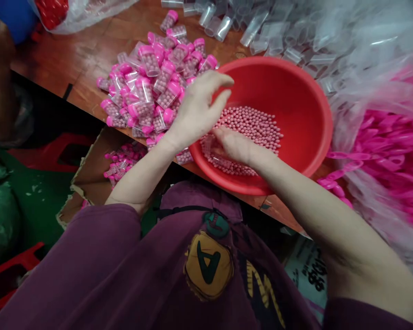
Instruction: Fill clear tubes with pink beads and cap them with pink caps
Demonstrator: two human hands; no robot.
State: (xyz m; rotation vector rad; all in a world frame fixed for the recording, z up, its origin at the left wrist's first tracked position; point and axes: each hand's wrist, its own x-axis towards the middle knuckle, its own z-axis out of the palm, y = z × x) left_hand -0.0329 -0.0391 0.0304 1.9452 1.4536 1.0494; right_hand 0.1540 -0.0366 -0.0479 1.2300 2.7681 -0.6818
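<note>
Pink beads (258, 123) loose in red bowl (282, 87), pooled toward its near-left part; bowl on wooden table (89, 59), close to near edge.

R hand (232, 144) nearer, down at the beads, near-left side, fingers pointing L & curled under. Forearm comes in over near-R rim. Clear plastic edge shows by fingertips, poss. a tube; grip hidden, can't tell if it's held. Tube's long axis can't be read either.

L hand (199, 103) higher, about over bowl's L rim, between bowl & filled pile. Thumb + fingers apart, tips toward R, nothing seen betw. them. Beads lie to its R and nearer the body, so R hand has the shorter reach; bead bed itself w/o clear long axis.

L of L hand: heap of pink-capped tubes w/ beads (149, 59), a few just beside bowl. Beyond bowl, far R: empty clear tubes (254, 27). R: bagged pink plastic pieces (395, 160), some spilling twd bowl. Below table, near L: carton (92, 178), more pink-capped pcs in it.
</note>
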